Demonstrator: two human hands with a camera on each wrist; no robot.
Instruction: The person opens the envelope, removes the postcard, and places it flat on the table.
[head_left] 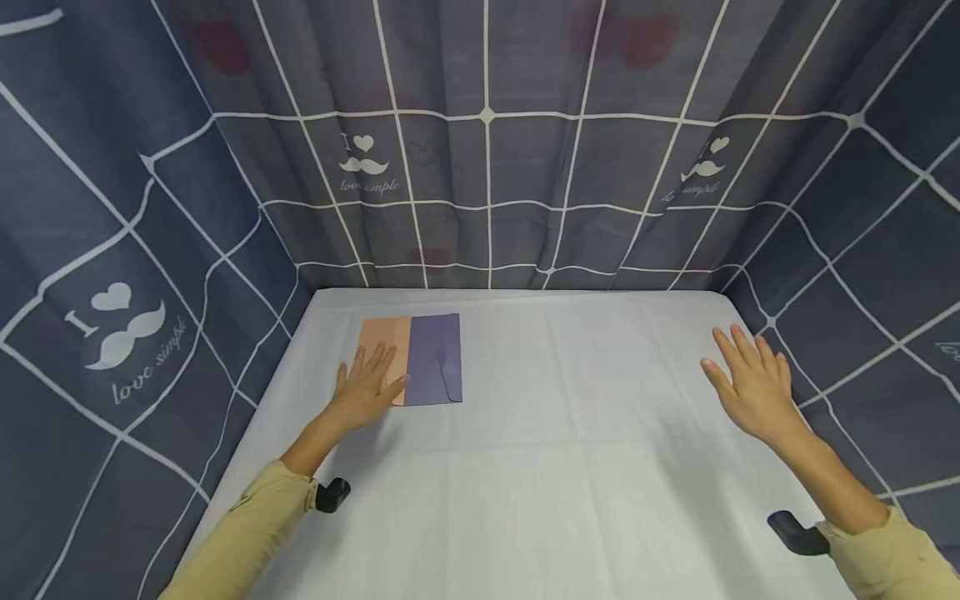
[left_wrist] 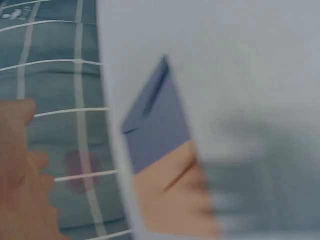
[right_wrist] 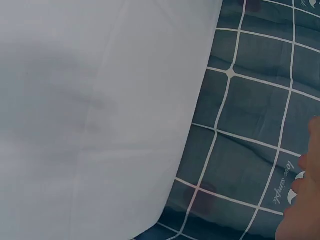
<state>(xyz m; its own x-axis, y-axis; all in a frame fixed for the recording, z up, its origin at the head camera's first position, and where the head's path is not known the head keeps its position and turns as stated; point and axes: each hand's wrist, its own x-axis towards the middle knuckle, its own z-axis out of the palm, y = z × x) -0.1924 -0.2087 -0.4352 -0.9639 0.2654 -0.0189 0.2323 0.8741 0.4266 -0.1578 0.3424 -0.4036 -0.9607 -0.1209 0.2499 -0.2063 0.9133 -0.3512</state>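
A purple envelope [head_left: 432, 360] and a peach envelope [head_left: 384, 333] lie together at the back left of the white table, seeming to overlap. Each shows a flap line in the left wrist view, where the purple part [left_wrist: 159, 127] points away and the peach part [left_wrist: 172, 200] is nearer. In the head view my left hand [head_left: 363, 393] covers part of the peach envelope, its fingers spread and holding nothing; the wrist view suggests it hovers above. Over the table's right edge, my right hand [head_left: 753, 396] is raised with fingers extended, holding nothing.
A white cloth covers the table [head_left: 525, 500]. Dark grid-patterned curtains [head_left: 487, 167] surround its back and both sides. Small black devices sit at the left wrist [head_left: 332, 495] and the right wrist [head_left: 798, 533]. Arm shadows fall on the cloth.
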